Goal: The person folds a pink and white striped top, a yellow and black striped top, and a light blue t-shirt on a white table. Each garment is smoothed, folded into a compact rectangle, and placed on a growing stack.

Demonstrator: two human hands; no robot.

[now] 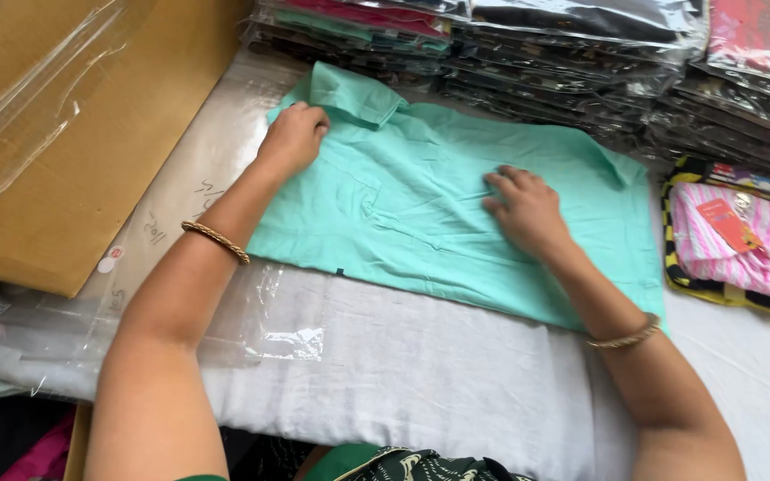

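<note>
A mint green shirt [421, 214] lies folded flat on a white cloth-covered table [403, 374], its collar toward the upper left. My left hand [293, 138] rests closed on the shirt's shoulder by the collar, fingers curled over the fabric edge. My right hand [526, 209] presses flat on the middle of the shirt with fingers spread toward the left. Each wrist carries a gold bangle.
A clear plastic bag [260, 312] lies under the shirt's near left edge. A big cardboard box [73, 134] stands at left. Stacks of bagged garments [581, 62] line the back. A pink striped folded garment with an orange tag [741, 236] sits at right.
</note>
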